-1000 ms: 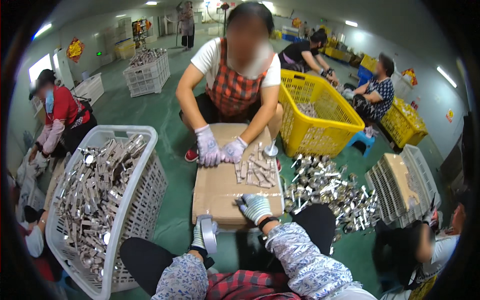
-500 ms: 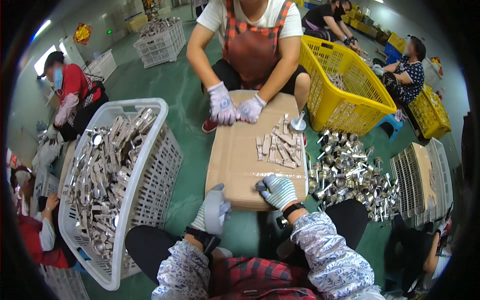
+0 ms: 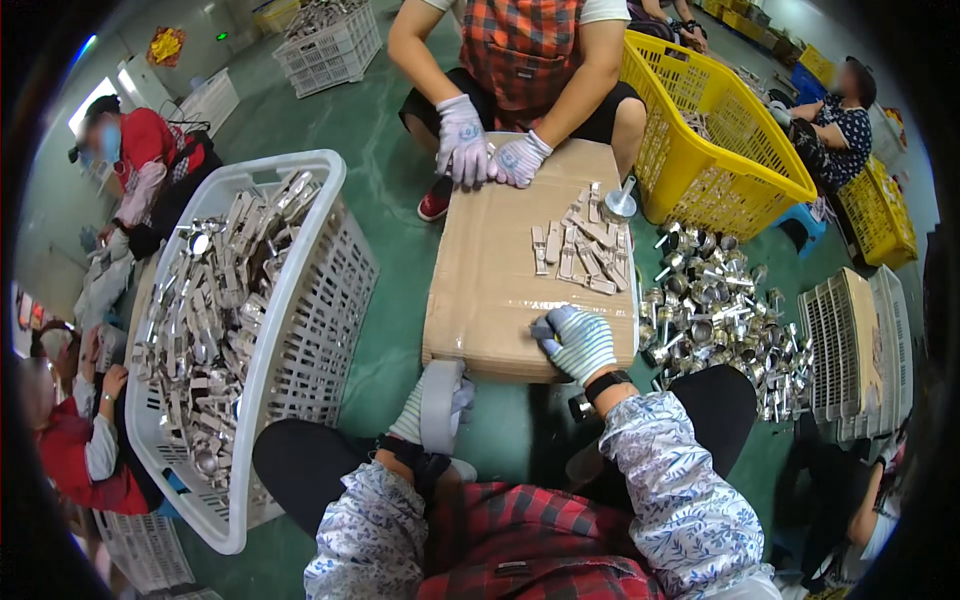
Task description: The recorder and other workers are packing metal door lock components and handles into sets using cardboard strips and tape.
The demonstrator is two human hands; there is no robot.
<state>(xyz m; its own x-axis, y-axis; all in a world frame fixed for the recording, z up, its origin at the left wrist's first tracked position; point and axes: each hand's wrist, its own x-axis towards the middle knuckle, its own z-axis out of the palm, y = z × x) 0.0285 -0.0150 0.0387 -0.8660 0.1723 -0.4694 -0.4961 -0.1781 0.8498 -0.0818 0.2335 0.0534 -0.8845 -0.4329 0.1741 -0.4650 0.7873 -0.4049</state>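
Note:
A cardboard-topped surface (image 3: 490, 290) lies in front of me, with clear tape along its near side. My left hand (image 3: 461, 402), in a striped glove with grey fingertips, is closed on a wide roll of tape (image 3: 437, 410) at the near left corner. My right hand (image 3: 582, 343), gloved alike, rests on the cardboard near its front edge, fingers curled together; anything within them is hidden. Beyond it lies a group of flat metal clip-like pieces (image 3: 583, 250). A round metal piece with a stem (image 3: 620, 203) stands at the cardboard's right edge.
A white basket (image 3: 310, 300) full of metal pieces stands at left. Round metal cups with stems (image 3: 715, 310) are heaped on the floor at right, before a yellow basket (image 3: 720, 175). Opposite, a co-worker's gloved hands (image 3: 490, 150) touch the cardboard. More people sit around.
The cardboard and surroundings appear higher in view. My right hand has curled its fingers closer to the cardboard. My left hand still holds the tape roll, now against the near left corner.

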